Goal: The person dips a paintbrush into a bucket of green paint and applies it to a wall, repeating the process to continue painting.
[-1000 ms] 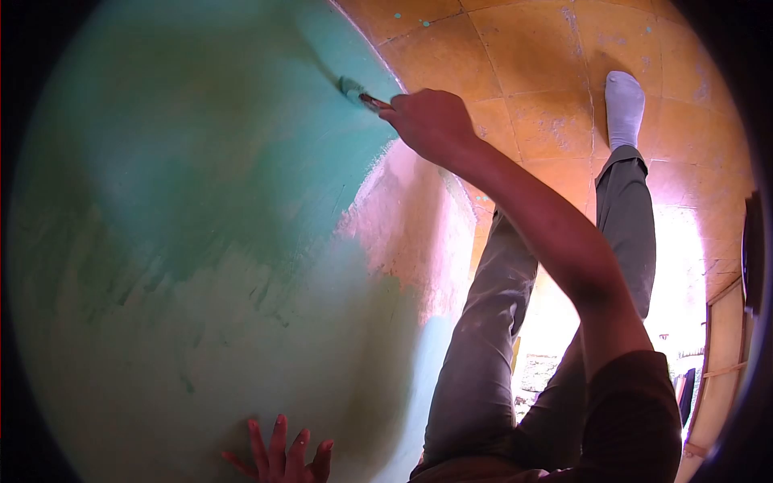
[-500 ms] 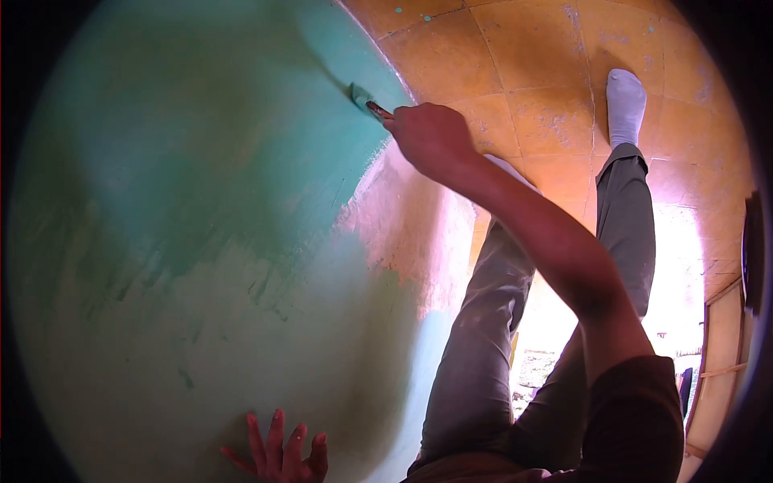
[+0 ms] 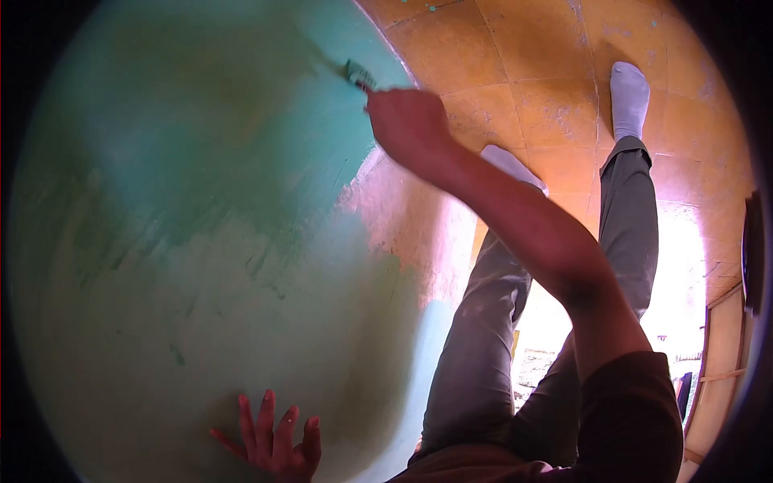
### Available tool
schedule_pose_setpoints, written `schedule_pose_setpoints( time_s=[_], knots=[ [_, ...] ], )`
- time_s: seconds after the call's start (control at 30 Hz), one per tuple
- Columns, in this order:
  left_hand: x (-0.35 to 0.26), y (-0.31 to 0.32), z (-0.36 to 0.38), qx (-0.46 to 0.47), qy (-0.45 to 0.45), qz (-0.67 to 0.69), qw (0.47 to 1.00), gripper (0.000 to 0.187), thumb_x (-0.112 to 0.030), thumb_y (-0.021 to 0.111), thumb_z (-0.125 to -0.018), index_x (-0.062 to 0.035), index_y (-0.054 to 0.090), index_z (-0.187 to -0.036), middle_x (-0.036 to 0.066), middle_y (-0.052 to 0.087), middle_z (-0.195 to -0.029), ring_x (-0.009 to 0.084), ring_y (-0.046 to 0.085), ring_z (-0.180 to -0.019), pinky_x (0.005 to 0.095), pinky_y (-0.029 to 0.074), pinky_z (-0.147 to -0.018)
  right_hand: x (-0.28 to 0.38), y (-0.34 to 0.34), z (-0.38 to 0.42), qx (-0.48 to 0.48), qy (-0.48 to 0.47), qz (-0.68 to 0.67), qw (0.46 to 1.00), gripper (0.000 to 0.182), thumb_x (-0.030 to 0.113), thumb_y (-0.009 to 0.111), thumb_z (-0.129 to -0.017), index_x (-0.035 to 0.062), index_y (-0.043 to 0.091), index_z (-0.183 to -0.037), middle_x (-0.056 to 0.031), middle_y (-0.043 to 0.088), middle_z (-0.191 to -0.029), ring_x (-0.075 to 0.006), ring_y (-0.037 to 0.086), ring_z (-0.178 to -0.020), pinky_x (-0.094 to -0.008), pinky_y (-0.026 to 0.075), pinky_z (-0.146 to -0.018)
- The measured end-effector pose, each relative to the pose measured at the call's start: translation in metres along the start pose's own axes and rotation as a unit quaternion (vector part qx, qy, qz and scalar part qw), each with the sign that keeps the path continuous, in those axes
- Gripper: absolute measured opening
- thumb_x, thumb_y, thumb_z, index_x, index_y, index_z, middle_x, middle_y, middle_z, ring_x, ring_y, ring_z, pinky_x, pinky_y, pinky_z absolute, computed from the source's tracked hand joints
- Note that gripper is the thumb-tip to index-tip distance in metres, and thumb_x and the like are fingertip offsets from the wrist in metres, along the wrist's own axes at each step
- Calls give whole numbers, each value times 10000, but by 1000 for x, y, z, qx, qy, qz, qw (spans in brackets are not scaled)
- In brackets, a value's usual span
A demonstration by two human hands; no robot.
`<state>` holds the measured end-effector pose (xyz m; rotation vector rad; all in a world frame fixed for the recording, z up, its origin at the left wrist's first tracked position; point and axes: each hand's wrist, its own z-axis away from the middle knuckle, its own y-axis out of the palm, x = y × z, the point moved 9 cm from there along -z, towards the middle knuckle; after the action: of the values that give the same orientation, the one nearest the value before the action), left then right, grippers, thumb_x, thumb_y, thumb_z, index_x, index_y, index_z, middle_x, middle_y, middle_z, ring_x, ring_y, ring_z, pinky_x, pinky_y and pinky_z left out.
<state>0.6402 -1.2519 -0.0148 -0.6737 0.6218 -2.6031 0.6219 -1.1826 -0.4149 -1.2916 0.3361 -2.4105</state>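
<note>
Paintbrush gripped in right hand, up against green wall near tiled floor; left hand spread, apparently braced on wall. Probably edge-painting; next stroke calls for steady control.

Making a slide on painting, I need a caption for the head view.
The right hand holds a paintbrush at a partly green wall, the left hand splayed.

Floor: orange square tiles, thin joint lines, pale scuffs.
Feet on tiles: two, well apart, in whitish cloth socks.
Spots: small turquoise paint specks, top edge.
</note>
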Motion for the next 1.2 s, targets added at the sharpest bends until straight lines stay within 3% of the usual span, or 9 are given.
schedule_pose_setpoints(
  time_s=[0.27, 0.43, 0.57, 0.67, 0.7, 0.83, 1.03, 1.1, 1.2],
  knots=[
    [-1, 0, 0, -10, 0, 5, 1000, 317, -432, 587, -890, -131, 633, -800, 91, 658, -1155, 373, 511, -1238, 658, 70, -1119, 70, -54, 136, 151, -112, -145, 971, 268, 305, 542, -942, 56, 555, -1042, -84, 620, -678, -266, 627, -584, -401, 475, -483],
    [-3, -3, -3, 3, -1, 11, 1000, 298, -410, 589, -888, -135, 631, -779, 89, 659, -1151, 374, 511, -1238, 655, 59, -1121, 71, -46, 155, 284, -228, -469, 805, 235, 353, 559, -948, 184, 675, -1065, -45, 676, -811, -209, 645, -699, -335, 499, -631],
    [-2, -2, -4, -13, 17, 9, 1000, 249, -329, 588, -878, -142, 586, -713, 82, 660, -1149, 377, 506, -1244, 652, 53, -1124, -48, 55, 95, 250, -42, -398, 882, 207, 278, 590, -940, 100, 682, -993, -74, 673, -828, -149, 601, -736, -319, 473, -700],
    [-2, -2, -6, -1, 10, 4, 1000, 256, -293, 582, -869, -144, 537, -665, 77, 664, -1139, 378, 504, -1247, 650, 56, -1125, -146, 98, 70, 158, 25, -268, 950, 251, 318, 605, -922, 77, 670, -946, -121, 650, -794, -254, 599, -705, -372, 466, -683],
    [-3, -2, -5, 2, 9, 3, 1000, 256, -293, 582, -869, -144, 537, -665, 77, 664, -1139, 378, 504, -1247, 650, 56, -1125, -170, 96, 68, 199, 82, -152, 965, 356, 446, 536, -922, 125, 678, -985, -129, 672, -899, -302, 631, -862, -421, 477, -760],
    [2, 1, -2, -5, 10, 5, 1000, 254, -325, 598, -863, -157, 552, -677, 65, 662, -1148, 379, 506, -1244, 654, 56, -1124, -220, 105, 70, 156, 248, 23, 956, 312, 384, 512, -927, 142, 692, -1008, -106, 689, -968, -309, 660, -905, -456, 506, -747],
    [-3, -7, -6, -37, 2, 23, 999, 227, -267, 614, -823, -166, 531, -637, 29, 673, -1124, 332, 530, -1230, 631, 53, -1136, -67, 101, 80, 174, 165, -46, 970, 292, 154, 451, -898, 13, 705, -928, -184, 691, -939, -323, 682, -875, -471, 531, -719],
    [-3, -14, -5, -59, 0, 27, 998, 219, -264, 623, -817, -164, 535, -644, 24, 673, -1120, 314, 532, -1231, 626, 55, -1138, -32, 74, 105, 108, 85, -74, 988, 265, 283, 528, -899, 81, 700, -902, -166, 682, -872, -349, 665, -821, -484, 512, -666],
    [-6, -21, -6, -96, -7, 63, 993, 182, -238, 642, -794, -162, 551, -655, 23, 675, -1113, 285, 536, -1229, 619, 58, -1139, 30, -5, 175, 201, 11, -146, 969, 300, 344, 496, -913, 89, 654, -928, -152, 664, -836, -343, 645, -796, -492, 488, -697]
  ],
)
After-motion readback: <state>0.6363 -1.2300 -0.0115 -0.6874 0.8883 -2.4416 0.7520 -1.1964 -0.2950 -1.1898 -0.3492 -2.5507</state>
